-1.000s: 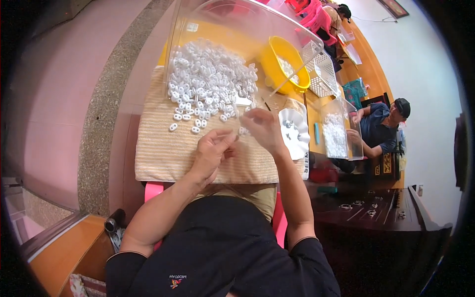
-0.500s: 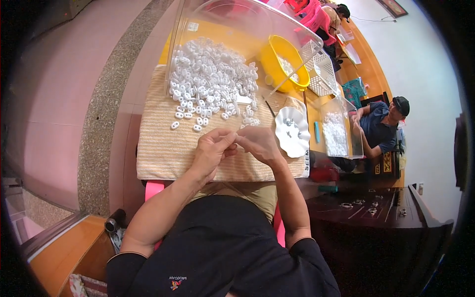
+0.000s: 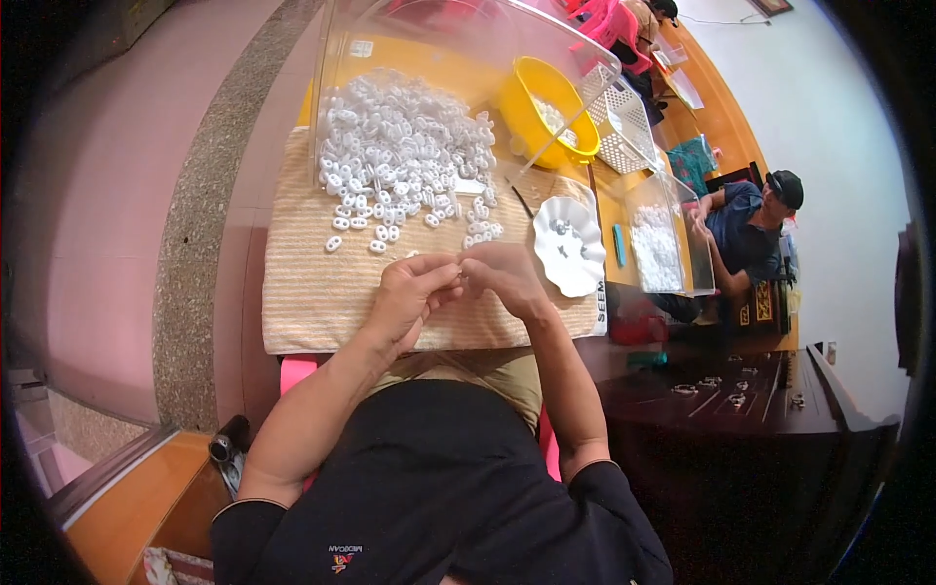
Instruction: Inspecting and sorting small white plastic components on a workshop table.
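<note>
My left hand (image 3: pixel 414 292) and my right hand (image 3: pixel 502 278) meet fingertip to fingertip above the striped towel (image 3: pixel 312 302). Both are closed in a pinch; what lies between the fingers is too small and covered to make out. Just beyond them spreads a heap of small white plastic pieces with two holes (image 3: pixel 400 136), some loose at its near side. Right of my right hand stands a white scalloped dish (image 3: pixel 570 275) holding small grey metallic bits (image 3: pixel 564 230). A thin dark stick (image 3: pixel 522 200) lies beside the dish.
A clear plastic bin (image 3: pixel 468 29) lies tipped around the heap. Behind the dish are a yellow basin (image 3: pixel 517 107) and a white perforated basket (image 3: pixel 624 127). To the right, a co-worker (image 3: pixel 746 229) sits by another clear box of white pieces (image 3: pixel 658 249). A teal bar (image 3: pixel 619 246) lies nearby.
The whole scene has shifted slightly up and left in the view. My hands stay together in a pinch, and the right hand is blurred by motion.
</note>
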{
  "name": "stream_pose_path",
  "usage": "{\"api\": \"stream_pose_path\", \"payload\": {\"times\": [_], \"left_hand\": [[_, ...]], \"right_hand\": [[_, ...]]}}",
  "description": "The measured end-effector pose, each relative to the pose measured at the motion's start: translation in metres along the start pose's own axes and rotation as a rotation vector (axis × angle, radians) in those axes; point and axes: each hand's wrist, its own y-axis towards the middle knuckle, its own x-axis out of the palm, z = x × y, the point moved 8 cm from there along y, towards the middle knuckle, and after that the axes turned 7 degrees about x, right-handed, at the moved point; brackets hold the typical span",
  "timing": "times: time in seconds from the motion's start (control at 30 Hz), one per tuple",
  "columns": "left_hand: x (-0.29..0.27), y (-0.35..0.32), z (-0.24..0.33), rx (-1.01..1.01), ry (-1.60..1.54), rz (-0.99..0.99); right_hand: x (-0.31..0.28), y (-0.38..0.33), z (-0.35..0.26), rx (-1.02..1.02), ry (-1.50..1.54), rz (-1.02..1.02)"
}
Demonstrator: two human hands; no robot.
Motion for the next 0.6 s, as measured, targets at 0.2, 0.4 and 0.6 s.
{"api": "stream_pose_path", "payload": {"times": [0.2,0.4,0.6], "left_hand": [[0.001,0.000,0.001,0.002,0.006,0.003],[0.005,-0.003,0.001,-0.031,0.030,0.022],[0.011,-0.006,-0.009,-0.102,0.083,0.003]], "right_hand": [[0.005,-0.001,-0.004,-0.003,-0.005,-0.015],[0.006,-0.013,0.000,0.035,0.110,-0.024],[-0.003,-0.029,0.008,-0.031,0.070,0.012]]}}
